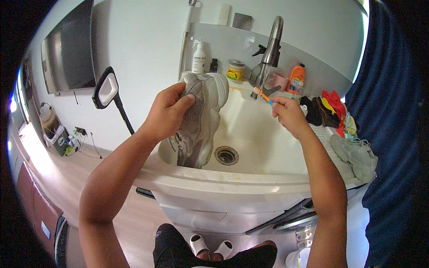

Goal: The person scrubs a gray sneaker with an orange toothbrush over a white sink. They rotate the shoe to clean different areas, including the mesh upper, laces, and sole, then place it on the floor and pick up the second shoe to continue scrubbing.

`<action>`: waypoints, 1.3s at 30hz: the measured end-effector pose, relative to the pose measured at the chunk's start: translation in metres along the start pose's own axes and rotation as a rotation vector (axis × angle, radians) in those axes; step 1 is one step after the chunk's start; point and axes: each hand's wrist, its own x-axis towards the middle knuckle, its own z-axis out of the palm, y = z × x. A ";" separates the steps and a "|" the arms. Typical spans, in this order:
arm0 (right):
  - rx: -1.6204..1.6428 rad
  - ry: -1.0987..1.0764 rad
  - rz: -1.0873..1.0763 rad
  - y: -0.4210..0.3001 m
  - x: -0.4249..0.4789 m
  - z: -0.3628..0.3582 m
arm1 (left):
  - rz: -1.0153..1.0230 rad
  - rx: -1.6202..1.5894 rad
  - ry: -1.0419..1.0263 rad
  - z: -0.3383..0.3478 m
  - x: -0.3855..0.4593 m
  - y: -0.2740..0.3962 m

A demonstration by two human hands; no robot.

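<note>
My left hand grips a grey mesh sneaker by its heel or toe end; I cannot tell which. The shoe is tilted upright over the left side of a white sink, its thick pale sole facing right. In my right hand is a toothbrush with an orange and blue handle. Its head is close to the water stream below the metal faucet. The drain lies uncovered between my hands. A second, pale sneaker rests on the ribbed ledge at the right.
Along the back ledge stand a white spray bottle, a yellow-labelled jar and an orange bottle. Colourful cloths are heaped at the right beside a dark blue curtain. A black-and-white handle rises left of the sink.
</note>
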 end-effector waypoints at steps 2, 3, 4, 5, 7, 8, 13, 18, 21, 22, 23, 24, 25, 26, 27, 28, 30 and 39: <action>-0.352 0.035 -0.239 -0.003 -0.010 0.013 | 0.005 0.057 0.005 -0.001 0.001 -0.001; -0.351 0.056 -0.492 -0.007 -0.016 0.021 | 0.000 0.090 0.012 -0.001 0.002 -0.001; -0.371 0.085 -0.662 -0.011 -0.022 0.032 | 0.003 0.077 0.008 -0.001 0.003 -0.001; -0.392 0.106 -0.807 -0.017 -0.028 0.044 | -0.003 0.067 0.009 -0.001 0.003 0.000; -0.506 0.086 -0.886 -0.030 -0.043 0.066 | -0.026 0.034 0.016 0.000 0.003 0.000; -0.587 0.051 -0.893 -0.037 -0.049 0.072 | -0.043 0.007 0.023 0.000 0.002 0.001; -0.954 0.042 -1.249 -0.057 -0.057 0.077 | -0.035 -0.093 0.015 -0.002 0.003 0.004; -0.968 0.240 -1.222 -0.056 -0.059 0.075 | -0.026 -0.117 -0.015 -0.001 0.003 0.003; -0.958 0.053 -1.304 -0.058 -0.063 0.076 | -0.038 -0.109 0.069 -0.001 0.001 0.002; -0.974 0.052 -1.288 -0.060 -0.062 0.076 | -0.033 -0.119 0.047 -0.001 0.002 0.002; -0.968 0.052 -1.312 -0.061 -0.063 0.076 | -0.026 -0.128 0.026 -0.001 0.003 0.001; -1.010 0.153 -1.254 -0.063 -0.058 0.074 | -0.019 -0.138 0.007 -0.002 0.003 0.001; -0.958 0.200 -1.222 -0.065 -0.054 0.073 | -0.019 -0.123 0.007 -0.004 0.004 0.001; -0.912 0.233 -1.187 -0.065 -0.053 0.072 | -0.021 -0.109 0.005 -0.004 0.005 0.000; -0.868 0.272 -1.113 -0.065 -0.050 0.070 | -0.073 -0.086 0.033 -0.005 0.006 0.000; -0.853 0.243 -1.090 -0.063 -0.049 0.069 | -0.006 -0.119 0.040 -0.004 0.007 -0.002; -0.808 0.222 -1.050 -0.057 -0.050 0.068 | 0.004 -0.023 0.087 -0.005 0.004 -0.004; -0.396 0.464 -0.723 -0.048 -0.037 0.030 | 0.083 0.072 0.326 0.006 -0.008 0.007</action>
